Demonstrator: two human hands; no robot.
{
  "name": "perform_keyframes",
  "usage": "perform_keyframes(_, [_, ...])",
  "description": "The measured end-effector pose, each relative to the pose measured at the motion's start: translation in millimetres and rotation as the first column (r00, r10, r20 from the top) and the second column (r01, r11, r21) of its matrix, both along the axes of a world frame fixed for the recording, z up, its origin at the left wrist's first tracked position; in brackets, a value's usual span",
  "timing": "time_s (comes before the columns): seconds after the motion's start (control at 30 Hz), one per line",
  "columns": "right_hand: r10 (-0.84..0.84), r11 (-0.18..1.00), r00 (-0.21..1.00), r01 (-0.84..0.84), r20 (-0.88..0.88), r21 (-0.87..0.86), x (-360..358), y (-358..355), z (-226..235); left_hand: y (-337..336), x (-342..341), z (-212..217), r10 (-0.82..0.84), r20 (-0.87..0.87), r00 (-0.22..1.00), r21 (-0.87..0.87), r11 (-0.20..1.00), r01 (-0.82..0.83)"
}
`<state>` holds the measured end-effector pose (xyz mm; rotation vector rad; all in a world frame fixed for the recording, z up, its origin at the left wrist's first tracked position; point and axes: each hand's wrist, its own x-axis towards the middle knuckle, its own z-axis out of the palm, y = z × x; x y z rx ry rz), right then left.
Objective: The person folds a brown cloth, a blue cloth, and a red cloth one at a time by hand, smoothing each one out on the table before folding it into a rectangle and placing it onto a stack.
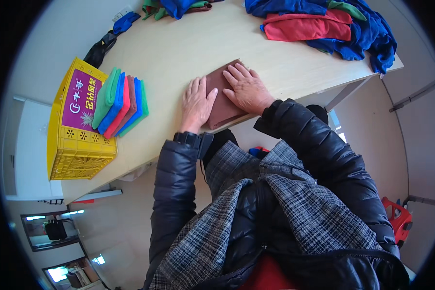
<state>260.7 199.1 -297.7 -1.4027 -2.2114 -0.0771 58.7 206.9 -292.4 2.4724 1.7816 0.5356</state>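
Note:
A folded brown cloth (222,104) lies flat near the table's front edge, between my two hands. My left hand (196,104) rests along its left side with the fingers stretched out, the thumb reaching onto the fabric. From the right, my right hand (249,88) lies flat on the upper right part of the cloth, fingers spread. Neither hand grips anything. To the left, several folded cloths in green, blue, red and brown (122,104) lean in an overlapping row against a yellow crate.
The yellow plastic crate (82,157) with a purple label stands at the table's left end. A heap of loose blue, red and green cloths (309,26) lies at the back right. More crumpled cloths (179,7) sit at the far edge. A black item (100,50) lies behind the crate.

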Motion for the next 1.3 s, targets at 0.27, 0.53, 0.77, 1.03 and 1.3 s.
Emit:
perform_keyframes(0.27, [0.000,1.000,1.000,0.000,-0.003,0.013,8,-4,8,-40,3,11,-0.099,-0.086,0.991,0.046,0.994,0.103])
perform_keyframes(0.53, [0.124,0.992,0.990,-0.126,-0.067,-0.025,-30,-19,13,-62,26,11,-0.081,0.031,0.996,-0.004,0.997,0.081])
perform_keyframes(0.77, [0.130,0.991,0.991,-0.130,-0.024,0.004,4,-20,21,-78,25,-2,-0.085,-0.014,0.996,0.081,0.993,0.086])
perform_keyframes(1.03, [0.097,0.992,0.995,-0.094,0.035,-0.081,-5,-24,28,-90,9,10,-0.018,0.078,0.997,0.030,0.999,0.016])
perform_keyframes(1.3, [0.055,0.996,0.995,-0.049,0.082,-0.080,14,-20,18,-97,8,12,-0.125,0.081,0.989,0.011,0.992,0.124])
